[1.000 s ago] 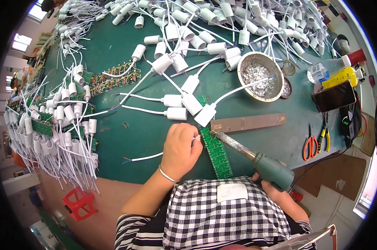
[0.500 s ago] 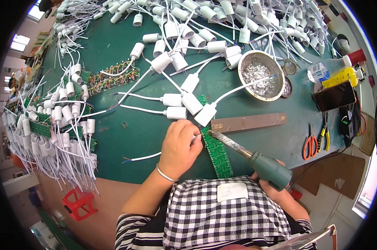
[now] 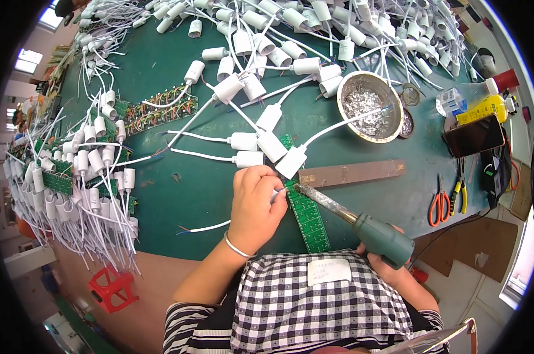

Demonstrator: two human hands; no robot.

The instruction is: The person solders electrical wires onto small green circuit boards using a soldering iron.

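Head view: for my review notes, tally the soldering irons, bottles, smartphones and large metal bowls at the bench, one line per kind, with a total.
Soldering iron, in the right hand: 1
Bottles, a clear one with a red cap and a yellow one: 2
Smartphone: 1
Large metal bowl: 1
Total: 5

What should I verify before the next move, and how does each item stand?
1. Right hand gripping the iron by its handle: ok.
2. Left hand pinching the cable: ok, seemingly between thumb and forefinger.
3. Left hand well clear of the iron's tip: not ok, fingertips very near.
4. Board fully visible: not ok, a socket overlaps it in view.
5. Tip touching the board: cannot tell.
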